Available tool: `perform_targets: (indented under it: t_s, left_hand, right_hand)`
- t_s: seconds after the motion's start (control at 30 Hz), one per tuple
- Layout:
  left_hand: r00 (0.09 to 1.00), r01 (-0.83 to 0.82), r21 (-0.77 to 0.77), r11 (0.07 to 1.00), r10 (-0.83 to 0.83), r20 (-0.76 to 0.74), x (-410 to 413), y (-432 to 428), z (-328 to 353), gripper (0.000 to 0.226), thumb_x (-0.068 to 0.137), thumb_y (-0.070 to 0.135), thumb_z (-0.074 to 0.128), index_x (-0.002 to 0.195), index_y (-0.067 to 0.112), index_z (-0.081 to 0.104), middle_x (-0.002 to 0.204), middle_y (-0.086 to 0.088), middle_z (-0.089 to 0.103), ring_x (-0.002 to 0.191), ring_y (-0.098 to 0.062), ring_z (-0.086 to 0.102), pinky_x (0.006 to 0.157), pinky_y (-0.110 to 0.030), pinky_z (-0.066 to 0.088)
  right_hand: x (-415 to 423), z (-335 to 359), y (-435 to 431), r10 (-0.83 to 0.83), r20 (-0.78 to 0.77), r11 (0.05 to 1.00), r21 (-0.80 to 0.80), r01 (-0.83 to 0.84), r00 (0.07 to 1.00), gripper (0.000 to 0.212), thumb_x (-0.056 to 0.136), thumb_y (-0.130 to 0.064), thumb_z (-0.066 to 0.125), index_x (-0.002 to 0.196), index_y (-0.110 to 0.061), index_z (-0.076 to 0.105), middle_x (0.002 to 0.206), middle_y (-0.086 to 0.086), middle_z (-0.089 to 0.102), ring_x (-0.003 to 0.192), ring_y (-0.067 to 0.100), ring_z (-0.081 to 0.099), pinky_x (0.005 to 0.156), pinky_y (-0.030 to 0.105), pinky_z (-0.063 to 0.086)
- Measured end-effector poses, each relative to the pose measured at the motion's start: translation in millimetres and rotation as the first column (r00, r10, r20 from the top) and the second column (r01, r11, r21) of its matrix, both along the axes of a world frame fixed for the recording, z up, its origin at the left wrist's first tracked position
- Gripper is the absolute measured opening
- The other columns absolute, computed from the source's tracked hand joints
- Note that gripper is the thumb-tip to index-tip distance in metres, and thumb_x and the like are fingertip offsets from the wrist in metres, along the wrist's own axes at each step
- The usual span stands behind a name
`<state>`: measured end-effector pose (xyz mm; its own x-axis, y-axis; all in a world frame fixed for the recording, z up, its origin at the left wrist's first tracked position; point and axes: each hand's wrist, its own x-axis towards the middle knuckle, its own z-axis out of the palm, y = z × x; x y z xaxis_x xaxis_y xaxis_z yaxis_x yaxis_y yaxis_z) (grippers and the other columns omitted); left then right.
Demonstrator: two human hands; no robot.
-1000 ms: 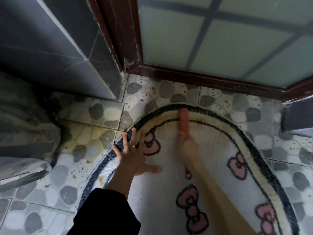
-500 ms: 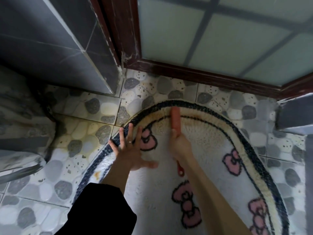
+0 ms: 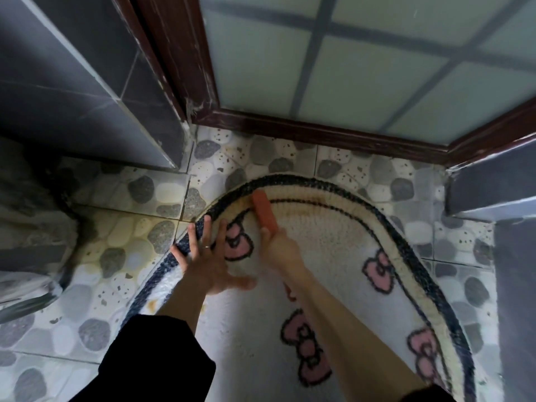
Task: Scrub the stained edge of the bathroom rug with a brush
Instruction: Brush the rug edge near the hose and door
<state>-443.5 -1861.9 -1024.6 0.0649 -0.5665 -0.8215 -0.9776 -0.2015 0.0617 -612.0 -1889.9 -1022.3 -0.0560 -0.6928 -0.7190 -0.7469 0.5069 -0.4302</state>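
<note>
Far left, pebble-tile floor (image 3: 121, 227): no chg. L hand (image 3: 207, 264): fingers spread, palm flat on rug (image 3: 333, 242) at its dark border, pinning it as before. Red brush (image 3: 264, 209): head now angled up-left on cream band just inside border; 0.5 s ago it pointed straight up. R hand (image 3: 280, 248): fingers wrapped round handle. Brownish stain (image 3: 313, 203) runs on rightwards along band. Est.: scrubbing mid-stroke, swept left; that stretch prob. needs more passes.
</note>
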Motion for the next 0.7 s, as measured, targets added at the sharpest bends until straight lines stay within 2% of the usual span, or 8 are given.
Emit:
perform_targets:
  t_s: [0.03, 0.1, 0.23, 0.33, 0.43, 0.5, 0.6, 0.7]
  left_hand:
    - [1.000, -0.013, -0.002, 1.000, 0.013, -0.005, -0.3, -0.1, 3.9, 0.155, 0.033, 0.106, 0.049, 0.125, 0.037, -0.056, 0.137, 0.006, -0.062, 0.139, -0.036, -0.044, 0.108, -0.076, -0.009]
    - [1.000, -0.001, -0.022, 1.000, 0.001, -0.022, -0.3, 1.9, 5.3, 0.154, 0.034, 0.104, 0.051, 0.125, 0.039, -0.055, 0.135, 0.007, -0.063, 0.139, -0.035, -0.044, 0.109, -0.076, -0.010]
    - [0.999, -0.008, -0.005, 1.000, 0.007, -0.037, 2.6, -1.3, 2.5, 0.156, 0.033, 0.105, 0.052, 0.128, 0.040, -0.054, 0.133, 0.008, -0.065, 0.137, -0.036, -0.046, 0.107, -0.077, -0.012]
    - [0.999, -0.004, -0.004, 1.000, 0.004, -0.041, 3.8, -0.7, -4.3, 0.158, 0.033, 0.104, 0.052, 0.132, 0.040, -0.052, 0.129, 0.008, -0.067, 0.135, -0.035, -0.048, 0.105, -0.077, -0.014]
    - [0.999, 0.006, 0.006, 1.000, -0.006, -0.038, 2.8, 0.9, 0.0, 0.157, 0.034, 0.105, 0.051, 0.132, 0.039, -0.052, 0.128, 0.008, -0.068, 0.134, -0.035, -0.049, 0.105, -0.077, -0.013]
    - [0.999, 0.010, 0.010, 1.000, -0.010, -0.030, 4.0, 1.2, 0.7, 0.157, 0.036, 0.104, 0.052, 0.135, 0.038, -0.050, 0.126, 0.009, -0.069, 0.131, -0.033, -0.051, 0.106, -0.077, -0.013]
    - [0.999, 0.005, 0.018, 1.000, -0.005, -0.032, 2.8, 0.3, 3.3, 0.157, 0.037, 0.104, 0.053, 0.137, 0.038, -0.048, 0.126, 0.008, -0.069, 0.128, -0.033, -0.052, 0.107, -0.078, -0.012]
    - [1.000, 0.020, 0.020, 1.000, -0.020, -0.015, 3.8, -0.5, -1.0, 0.157, 0.035, 0.105, 0.050, 0.135, 0.036, -0.051, 0.130, 0.006, -0.067, 0.128, -0.034, -0.053, 0.106, -0.078, -0.012]
  right_hand:
    - [-4.9, 3.3, -2.3, 0.054, -0.043, 0.999, 0.006, -0.053, 0.998, 0.054, 0.106, -0.050, 0.029, 0.131, -0.005, 0.047, 0.117, 0.019, 0.063, 0.101, 0.036, 0.062, 0.080, 0.035, 0.045]
    - [-49.0, 5.5, -5.8, 0.057, -0.141, 0.998, -0.003, -0.058, 0.988, 0.056, 0.105, -0.054, 0.028, 0.128, -0.008, 0.047, 0.099, 0.012, 0.062, 0.081, 0.029, 0.061, 0.065, 0.033, 0.044]
    - [-140.1, 25.4, 16.3, -0.115, -0.327, 0.993, -0.044, 0.106, 0.938, 0.074, 0.099, -0.064, 0.020, 0.127, -0.003, 0.051, 0.085, 0.008, 0.063, 0.065, 0.022, 0.055, 0.054, 0.031, 0.040]
    - [-87.6, 10.3, 14.1, -0.183, -0.164, 0.981, -0.099, 0.168, 0.969, 0.071, 0.102, -0.059, 0.018, 0.129, -0.004, 0.053, 0.086, 0.007, 0.060, 0.066, 0.017, 0.052, 0.057, 0.029, 0.041]
    - [-23.8, -4.0, 7.4, -0.093, -0.029, 0.995, -0.044, 0.091, 0.995, 0.056, 0.106, -0.051, 0.027, 0.129, -0.005, 0.050, 0.103, 0.014, 0.063, 0.080, 0.025, 0.057, 0.065, 0.029, 0.038]
    - [-49.3, 0.7, -2.6, -0.033, -0.133, 0.998, -0.057, 0.025, 0.991, 0.057, 0.105, -0.054, 0.027, 0.125, -0.006, 0.051, 0.106, 0.016, 0.065, 0.087, 0.033, 0.061, 0.070, 0.033, 0.042]
    - [-141.4, 21.3, -0.8, -0.113, -0.334, 0.992, -0.092, 0.087, 0.936, 0.059, 0.104, -0.055, 0.026, 0.118, -0.004, 0.053, 0.086, 0.011, 0.059, 0.070, 0.028, 0.056, 0.064, 0.034, 0.044]
    - [-139.3, 26.8, 5.5, -0.240, -0.298, 0.968, -0.147, 0.204, 0.924, 0.062, 0.104, -0.055, 0.023, 0.108, -0.003, 0.056, 0.081, 0.012, 0.058, 0.071, 0.029, 0.059, 0.059, 0.033, 0.044]
